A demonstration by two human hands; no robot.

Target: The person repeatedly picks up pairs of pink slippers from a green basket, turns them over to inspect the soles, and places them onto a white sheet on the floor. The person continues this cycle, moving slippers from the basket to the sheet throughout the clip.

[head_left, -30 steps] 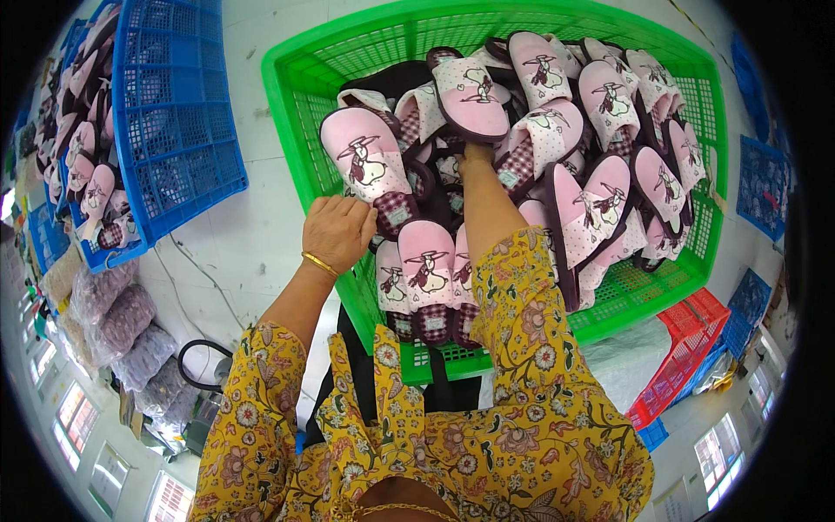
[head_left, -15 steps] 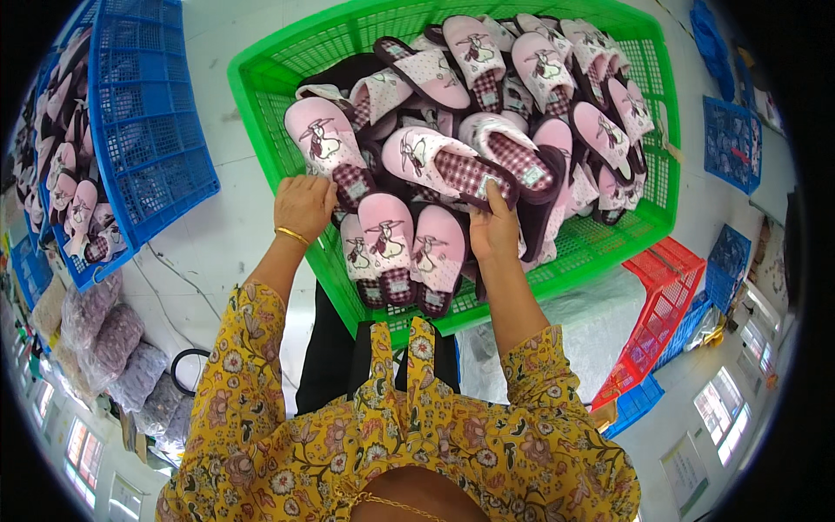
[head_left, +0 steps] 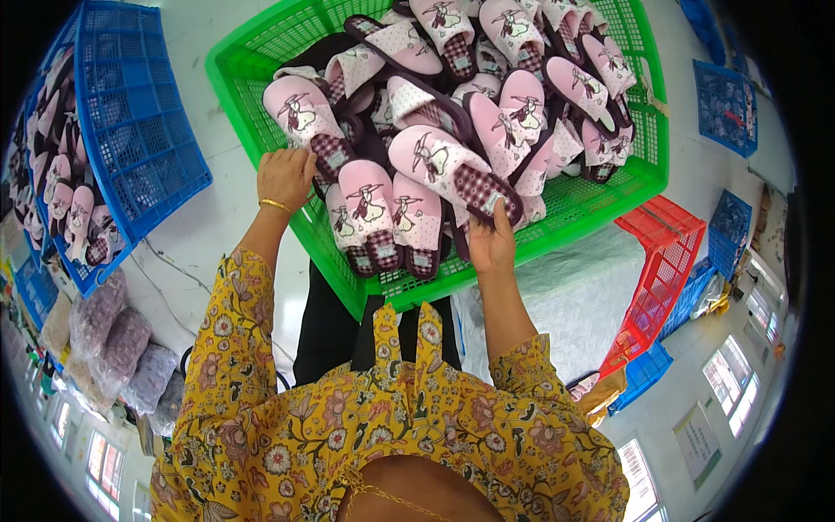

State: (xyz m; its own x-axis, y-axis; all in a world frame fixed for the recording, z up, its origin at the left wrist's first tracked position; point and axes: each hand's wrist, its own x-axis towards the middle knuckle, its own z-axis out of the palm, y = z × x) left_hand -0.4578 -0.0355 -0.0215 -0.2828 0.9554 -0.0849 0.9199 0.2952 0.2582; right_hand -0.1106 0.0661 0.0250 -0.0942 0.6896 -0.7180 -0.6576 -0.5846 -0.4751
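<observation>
Right hand (head_left: pixel 493 239) pinches a pink slipper (head_left: pixel 435 163) by its heel, thumb on checked insole, just above frame centre! Left hand (head_left: pixel 285 177) curls at the left rim of the green basket (head_left: pixel 565 228), grip unclear; other slippers (head_left: pixel 297 109) heaped inside, blue crate (head_left: pixel 143 130) upper left, red crate (head_left: pixel 663 265) right.

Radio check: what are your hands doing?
Right hand: holding pink slipper by heel. Left hand: at rim of green basket. Other slippers crowd around.

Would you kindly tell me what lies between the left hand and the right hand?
In the head view, several pink slippers with checked insoles lie inside the green basket between the left hand and the right hand.
</observation>
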